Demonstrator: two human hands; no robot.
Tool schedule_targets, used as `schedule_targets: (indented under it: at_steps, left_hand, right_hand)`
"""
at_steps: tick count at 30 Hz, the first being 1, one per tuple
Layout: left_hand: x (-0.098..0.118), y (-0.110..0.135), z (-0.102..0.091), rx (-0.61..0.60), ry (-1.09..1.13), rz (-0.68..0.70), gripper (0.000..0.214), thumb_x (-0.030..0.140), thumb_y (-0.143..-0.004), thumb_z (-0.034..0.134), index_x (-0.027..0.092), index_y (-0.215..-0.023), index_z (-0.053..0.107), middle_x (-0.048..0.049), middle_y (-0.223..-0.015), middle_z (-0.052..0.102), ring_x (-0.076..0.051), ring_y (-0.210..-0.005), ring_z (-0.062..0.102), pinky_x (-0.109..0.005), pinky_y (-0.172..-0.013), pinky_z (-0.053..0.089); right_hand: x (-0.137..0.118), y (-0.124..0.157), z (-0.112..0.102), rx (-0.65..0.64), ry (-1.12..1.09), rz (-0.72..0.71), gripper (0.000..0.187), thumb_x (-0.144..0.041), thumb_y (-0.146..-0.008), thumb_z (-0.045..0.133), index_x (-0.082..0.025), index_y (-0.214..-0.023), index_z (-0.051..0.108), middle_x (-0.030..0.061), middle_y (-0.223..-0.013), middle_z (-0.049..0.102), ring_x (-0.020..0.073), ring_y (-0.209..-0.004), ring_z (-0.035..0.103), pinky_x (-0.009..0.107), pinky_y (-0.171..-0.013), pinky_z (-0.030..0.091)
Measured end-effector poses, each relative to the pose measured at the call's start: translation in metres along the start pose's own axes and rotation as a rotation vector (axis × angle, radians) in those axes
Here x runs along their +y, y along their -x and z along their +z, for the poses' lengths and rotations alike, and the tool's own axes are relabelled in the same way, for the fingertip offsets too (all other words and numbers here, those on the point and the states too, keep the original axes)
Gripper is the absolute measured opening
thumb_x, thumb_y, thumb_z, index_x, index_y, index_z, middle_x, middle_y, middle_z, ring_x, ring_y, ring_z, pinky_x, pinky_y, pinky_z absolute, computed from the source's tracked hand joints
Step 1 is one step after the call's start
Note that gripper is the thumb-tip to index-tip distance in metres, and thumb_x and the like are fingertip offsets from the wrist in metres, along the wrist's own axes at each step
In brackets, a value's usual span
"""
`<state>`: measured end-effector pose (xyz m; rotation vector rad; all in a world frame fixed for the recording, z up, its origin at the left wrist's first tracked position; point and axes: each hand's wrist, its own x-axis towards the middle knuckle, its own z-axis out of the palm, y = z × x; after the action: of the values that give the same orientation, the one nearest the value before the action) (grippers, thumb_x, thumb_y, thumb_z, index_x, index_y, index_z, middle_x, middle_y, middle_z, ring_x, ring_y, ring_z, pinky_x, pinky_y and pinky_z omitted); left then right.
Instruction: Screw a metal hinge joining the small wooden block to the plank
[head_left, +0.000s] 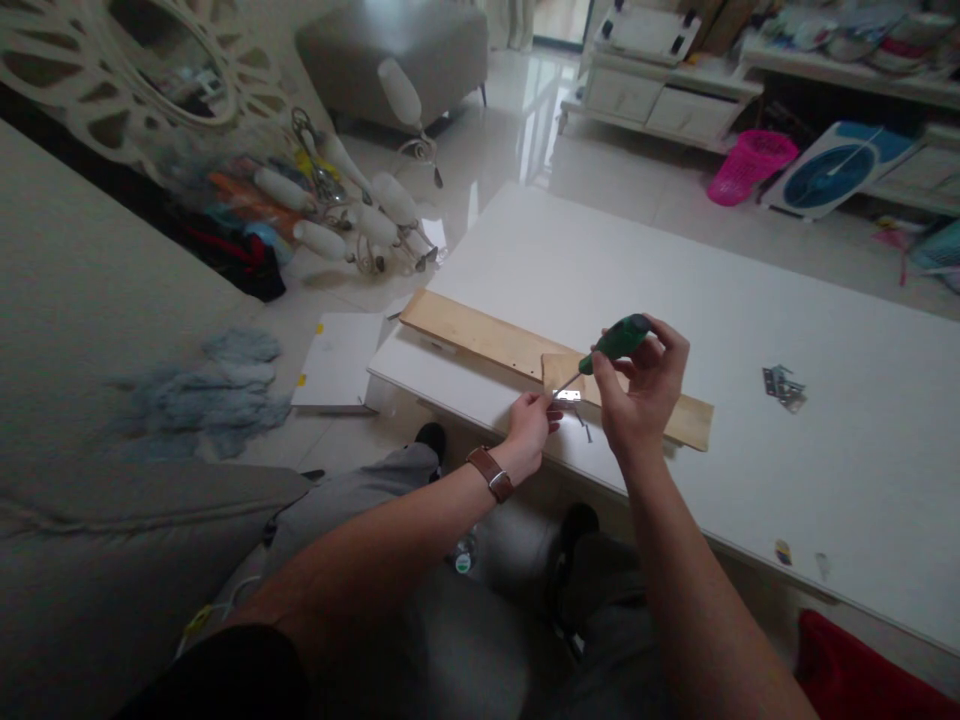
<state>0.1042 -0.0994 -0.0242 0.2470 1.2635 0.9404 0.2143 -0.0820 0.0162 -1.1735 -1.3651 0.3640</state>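
Note:
My right hand [643, 385] is closed around the green handle of a screwdriver [619, 340], whose shaft slants down to the left. Its tip meets a small metal hinge [568, 395] lying on a long pale wooden board [480, 335] on the white table [750, 330]. My left hand [534, 422], with a brown watch on the wrist, pinches something small right at the screwdriver tip; I cannot make out what. A loose screw or two [583, 420] lies on the table just below the hinge.
A small pile of metal hinges [784, 386] lies on the table to the right. On the floor sit a white panel [339, 360], a chandelier with white shades [360, 205], a pink basket [750, 165] and a fan [832, 168]. A grey sofa [90, 400] is at my left.

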Motion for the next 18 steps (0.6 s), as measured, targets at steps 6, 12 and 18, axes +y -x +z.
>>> schedule_targets:
  at_steps: [6,12,18]
  left_hand:
    - [0.0023,0.0023,0.0016,0.014,0.018,-0.014,0.020,0.015,-0.101,0.056,0.018,-0.081,0.054,-0.0025,-0.078,0.065,-0.011,-0.066,0.061,-0.026,-0.067,0.045]
    - [0.0031,0.0019,0.0025,0.008,0.028,-0.006,0.018,0.015,-0.102,0.055,0.018,-0.084,0.055,-0.0035,-0.080,0.068,-0.011,-0.066,0.061,-0.026,-0.068,0.045]
    - [-0.0015,-0.0024,0.0002,0.002,0.044,0.011,0.014,0.016,-0.098,0.062,0.018,-0.085,0.057,-0.0059,-0.085,0.070,-0.012,-0.069,0.063,-0.026,-0.069,0.046]
  right_hand:
    - [0.0025,-0.0021,0.0034,0.076,0.010,-0.028,0.070,-0.035,-0.076,0.087,-0.035,-0.135,0.051,0.0005,-0.109,0.062,0.0181,-0.084,0.070,0.035,-0.068,0.065]
    - [-0.0014,0.0018,0.0049,0.064,-0.020,0.004,0.063,-0.031,-0.085,0.077,-0.034,-0.139,0.047,0.0012,-0.103,0.067,0.0207,-0.087,0.073,0.038,-0.072,0.066]
    - [0.0023,0.0019,0.0042,0.015,-0.017,-0.026,0.064,-0.032,-0.087,0.075,-0.037,-0.142,0.044,0.0039,-0.116,0.066,0.0217,-0.095,0.073,0.041,-0.079,0.066]
